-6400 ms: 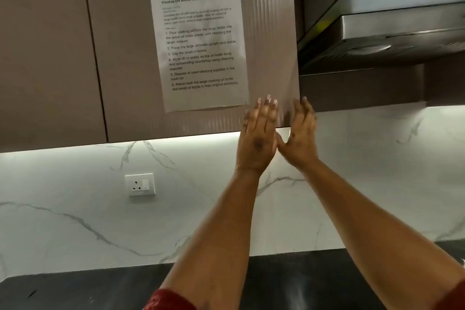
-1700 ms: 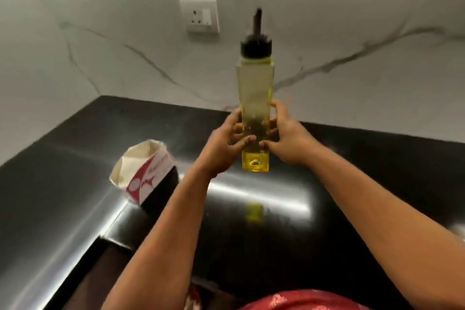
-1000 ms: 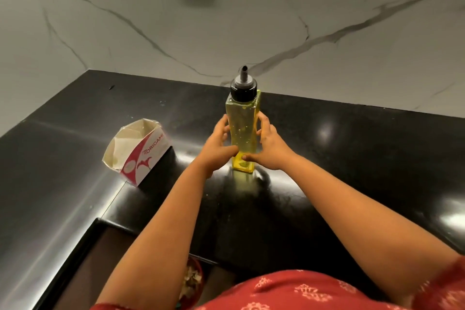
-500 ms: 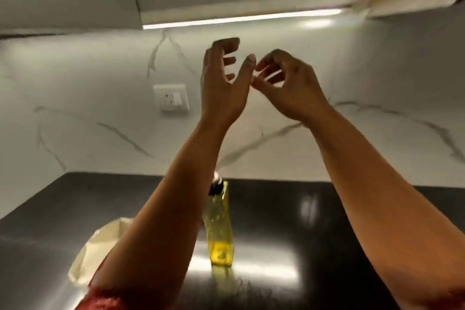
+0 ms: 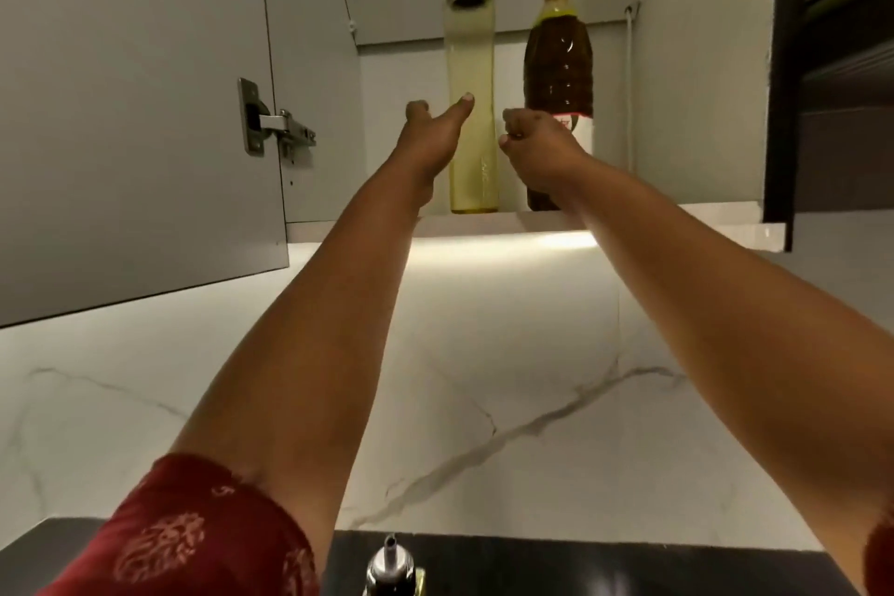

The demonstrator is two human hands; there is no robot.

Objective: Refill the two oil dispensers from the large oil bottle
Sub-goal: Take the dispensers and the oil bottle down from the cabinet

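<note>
Both arms have gone up since half a second ago, off the counter and into the open wall cabinet. Left hand has its fingers out straight, thumb spread, coming up on the left flank of the tall pale oil dispenser on the cabinet shelf; whether skin meets glass is hard to call from this angle. Right hand sits at three o'clock of that dispenser, fingers curled in loosely, nothing in them, knuckles in front of the large oil bottle. That bottle, dark amber with a red cap, stands upright just beside the dispenser, at its three o'clock. Down at six o'clock, on the black counter, the spout of the second oil dispenser pokes into view. Cabinet door hangs open at nine o'clock, hinge showing. Red patterned sleeve at seven o'clock.
</note>
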